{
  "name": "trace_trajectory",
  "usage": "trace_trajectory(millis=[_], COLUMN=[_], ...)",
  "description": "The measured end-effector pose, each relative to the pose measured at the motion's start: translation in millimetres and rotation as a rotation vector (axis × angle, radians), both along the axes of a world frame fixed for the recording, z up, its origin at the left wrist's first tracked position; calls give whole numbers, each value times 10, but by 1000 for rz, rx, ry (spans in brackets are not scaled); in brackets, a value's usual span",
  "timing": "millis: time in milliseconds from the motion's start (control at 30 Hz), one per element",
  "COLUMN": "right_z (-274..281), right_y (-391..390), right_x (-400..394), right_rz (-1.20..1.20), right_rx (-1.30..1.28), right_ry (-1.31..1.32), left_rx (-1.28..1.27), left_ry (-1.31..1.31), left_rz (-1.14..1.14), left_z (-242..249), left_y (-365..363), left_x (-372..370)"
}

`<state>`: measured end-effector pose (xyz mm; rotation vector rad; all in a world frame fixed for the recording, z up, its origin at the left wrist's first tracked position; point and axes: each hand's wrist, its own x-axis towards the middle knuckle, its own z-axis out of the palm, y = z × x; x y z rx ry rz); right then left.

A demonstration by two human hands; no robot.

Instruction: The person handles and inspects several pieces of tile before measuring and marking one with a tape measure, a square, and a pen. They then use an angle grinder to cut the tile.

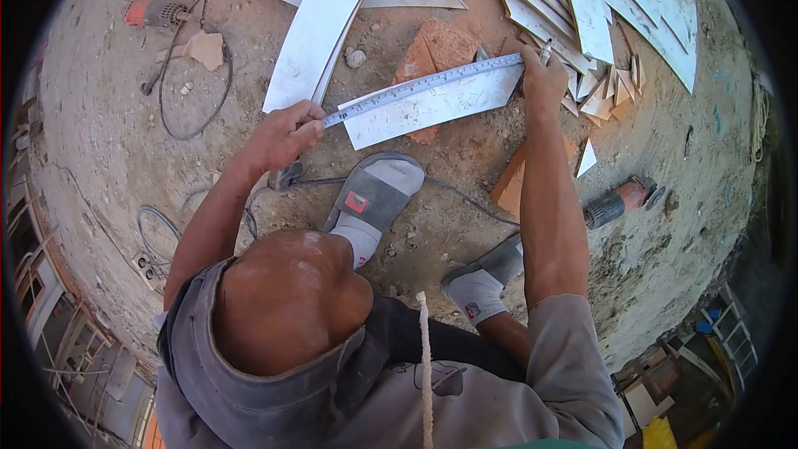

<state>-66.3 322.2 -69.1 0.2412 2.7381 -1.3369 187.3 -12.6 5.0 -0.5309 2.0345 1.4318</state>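
A measuring tape (424,85) stretches between my two hands along the upper edge of a white, slightly curved tile piece (432,108). My left hand (287,133) pinches the tape just beyond the piece's left end. At the right end, my right hand (544,79) is closed on the tape, and a small pen-like object (545,51) sticks up between its fingers. The piece lies over a reddish brick block (440,46). Above my left hand, long white strips (320,29) lie overlapped on the ground.
Stacked cut tiles (573,0) and pointed offcuts (611,91) lie upper right. One power tool (619,202) rests at right, another (154,12) upper left. A cable (465,198) passes my sandalled feet. Another brick (509,179) sits beside my right forearm.
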Motion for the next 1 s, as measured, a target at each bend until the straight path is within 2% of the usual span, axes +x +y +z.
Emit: trace_trajectory(millis=[67, 200, 267, 500, 567, 667, 800, 867, 1000], right_z=[37, -77, -80, -65, -67, -92, -103, -114, -59], right_y=[-21, 20, 33, 14, 6, -19, 6, 31, -6], right_x=[16, 12, 37, 10, -2, 16, 25, 9, 46], right_rz=[-15, -2, -37, -36, -7, -13, -28, -32, -54], right_rx=[1, 14, -5, -37, -66, -74, -146, -79, -117], right_ry=[-27, -7, 15, -18, -22, 44, 2, -6, -24], left_rx=[-180, -154, -310, -223, -114, -46, -75, -121, -124], left_ry=[179, 246, 252, 238, 97, 63, 38, 38, 23], left_rz=[4, 145, 196, 121, 164, 232, 250, 166, 128], left_z=[8, -103, -87, -67, 26, 25, 0, 29, 46], left_y=[138, 352, 404, 322, 349, 396, 377, 345, 319], left_x=[-48, -85, -112, -162, -187, -150, -157, -203, -226])
